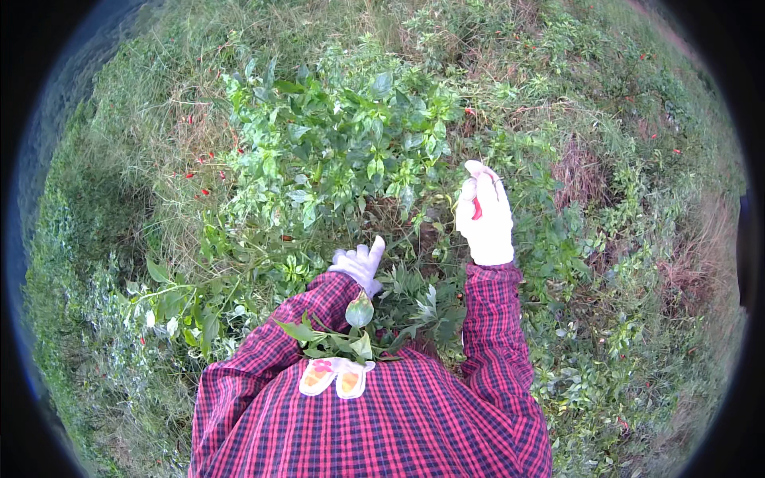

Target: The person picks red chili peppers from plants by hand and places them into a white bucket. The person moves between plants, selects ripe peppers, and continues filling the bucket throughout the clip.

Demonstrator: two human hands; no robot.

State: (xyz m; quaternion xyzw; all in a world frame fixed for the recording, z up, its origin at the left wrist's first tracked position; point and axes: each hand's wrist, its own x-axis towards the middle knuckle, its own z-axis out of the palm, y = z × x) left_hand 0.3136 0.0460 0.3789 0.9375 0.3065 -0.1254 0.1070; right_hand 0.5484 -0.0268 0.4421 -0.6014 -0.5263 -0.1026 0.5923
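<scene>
My right hand [487,218], in a white glove, is raised at the right of centre, its fingers curled round a red chili pepper [477,209] that shows at the palm side. Lower and to the left, my left hand [360,266], in a pale glove, has its thumb or a finger stretched up; whether it holds something cannot be made out. Just below that hand, a green leaf [359,309] and leafy stems [329,342] lie against my checked shirt. A bushy green pepper plant [358,137] stands in front of both hands.
Several red peppers [205,192] show among dry stems at the left. A leafy branch [179,293] reaches out left of my left sleeve. Dry brown grass [581,173] and more green plants are at the right, with a few red peppers [676,151] farther off.
</scene>
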